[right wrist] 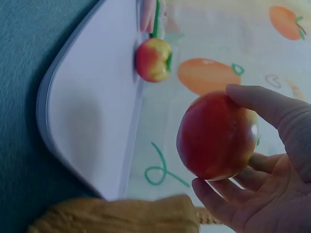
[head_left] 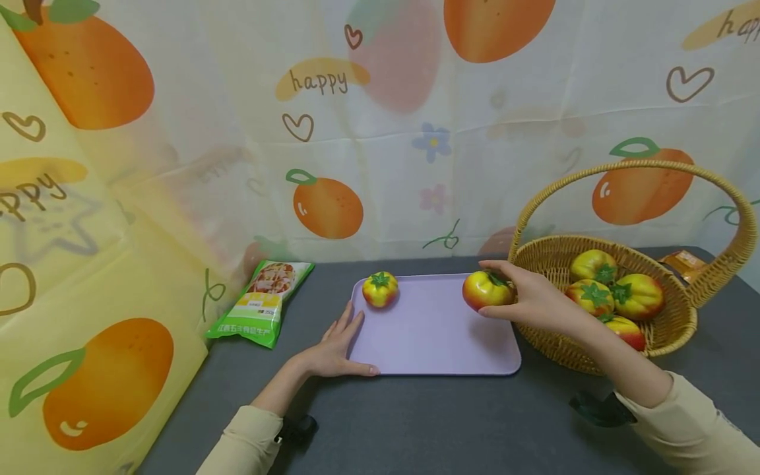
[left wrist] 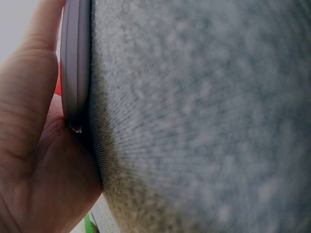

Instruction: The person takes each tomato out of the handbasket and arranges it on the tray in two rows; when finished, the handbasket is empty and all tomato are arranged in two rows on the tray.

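Note:
A lilac tray point(head_left: 433, 343) lies flat on the dark table. One red-yellow tomato point(head_left: 380, 289) sits at the tray's far left corner, seen too in the right wrist view as tomato point(right wrist: 153, 59). My right hand point(head_left: 531, 297) grips a second tomato point(head_left: 487, 290) just above the tray's far right part; the held tomato point(right wrist: 216, 136) hangs clear of the tray point(right wrist: 92, 111). My left hand point(head_left: 338, 346) rests flat against the tray's near left edge, fingers straight. Up close, the left hand point(left wrist: 34, 141) presses the tray rim point(left wrist: 75, 63).
A wicker basket point(head_left: 552, 254) with a tall handle stands right of the tray and holds several more tomatoes point(head_left: 617, 293). A green food packet point(head_left: 264, 300) lies left of the tray. A fruit-print cloth hangs behind and at left. An orange packet point(head_left: 683, 264) lies behind the basket.

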Demonstrator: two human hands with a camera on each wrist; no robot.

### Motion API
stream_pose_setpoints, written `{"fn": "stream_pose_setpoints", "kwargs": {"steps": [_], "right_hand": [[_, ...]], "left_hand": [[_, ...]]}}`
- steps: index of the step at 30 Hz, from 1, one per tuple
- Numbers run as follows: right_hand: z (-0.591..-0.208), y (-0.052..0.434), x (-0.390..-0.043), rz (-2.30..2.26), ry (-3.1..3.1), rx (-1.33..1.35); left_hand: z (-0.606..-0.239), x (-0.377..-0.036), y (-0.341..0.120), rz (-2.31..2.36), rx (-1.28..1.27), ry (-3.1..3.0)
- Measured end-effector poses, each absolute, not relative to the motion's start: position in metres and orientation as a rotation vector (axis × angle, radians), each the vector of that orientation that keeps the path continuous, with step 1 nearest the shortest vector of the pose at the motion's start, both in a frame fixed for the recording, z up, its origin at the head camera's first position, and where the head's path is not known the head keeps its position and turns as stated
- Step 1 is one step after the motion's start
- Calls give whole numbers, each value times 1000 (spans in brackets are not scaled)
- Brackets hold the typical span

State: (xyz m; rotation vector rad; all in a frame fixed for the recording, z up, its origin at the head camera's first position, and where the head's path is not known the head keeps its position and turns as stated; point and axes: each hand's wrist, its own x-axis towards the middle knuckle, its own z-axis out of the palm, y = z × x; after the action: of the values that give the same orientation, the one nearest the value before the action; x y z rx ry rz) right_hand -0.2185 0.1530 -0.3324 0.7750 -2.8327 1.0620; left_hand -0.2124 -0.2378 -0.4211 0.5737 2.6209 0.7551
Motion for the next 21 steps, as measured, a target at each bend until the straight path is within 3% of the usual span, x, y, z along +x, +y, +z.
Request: {"fn": "stream_pose_setpoints", "kwargs": {"steps": [21], "right_hand": [[-358, 104, -250, 1080, -2823, 852]], "left_hand": [[-421, -211, -238, 757, 579, 2632]]}}
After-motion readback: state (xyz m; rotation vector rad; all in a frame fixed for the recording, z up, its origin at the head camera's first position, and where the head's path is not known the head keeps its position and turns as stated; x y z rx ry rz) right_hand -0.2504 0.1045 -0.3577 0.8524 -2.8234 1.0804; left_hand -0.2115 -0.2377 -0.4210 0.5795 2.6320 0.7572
